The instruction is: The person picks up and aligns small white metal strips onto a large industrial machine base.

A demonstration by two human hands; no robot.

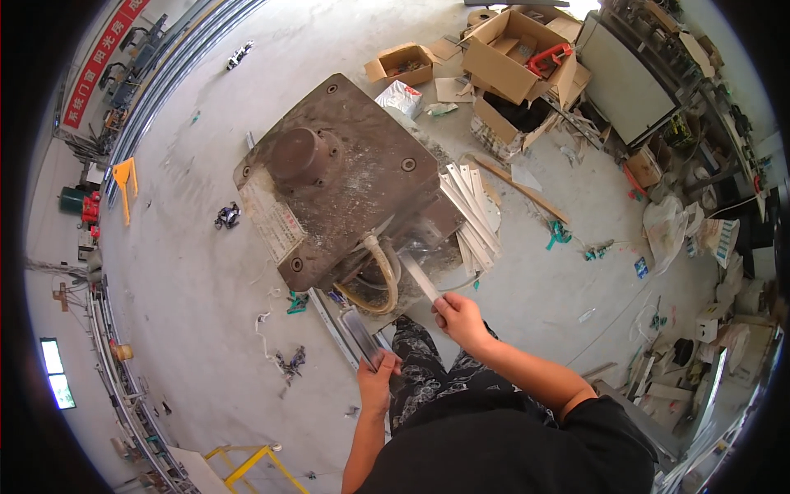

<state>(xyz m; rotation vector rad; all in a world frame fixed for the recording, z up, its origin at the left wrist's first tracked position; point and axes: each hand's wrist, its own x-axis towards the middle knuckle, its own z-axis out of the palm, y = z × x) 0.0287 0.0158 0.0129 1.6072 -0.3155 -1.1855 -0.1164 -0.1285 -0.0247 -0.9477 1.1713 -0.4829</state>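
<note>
My right hand pinches the near end of a flat, pale metal strip. Its far end reaches the front of a heavy brown machine, where the machine's head hides what it touches. Lower and to the left, my left hand is closed around a few greyish flat strips, blurred and slanting up and away. A pile of similar white strips lies fanned out at the machine's right side. A yellowish hose loops down from the machine's front, between my hands.
Open cardboard boxes stand beyond the machine, one with a red tool in it. A wooden batten and green scraps lie on the floor to the right. Long metal profiles line the left side. A yellow frame stands lower left.
</note>
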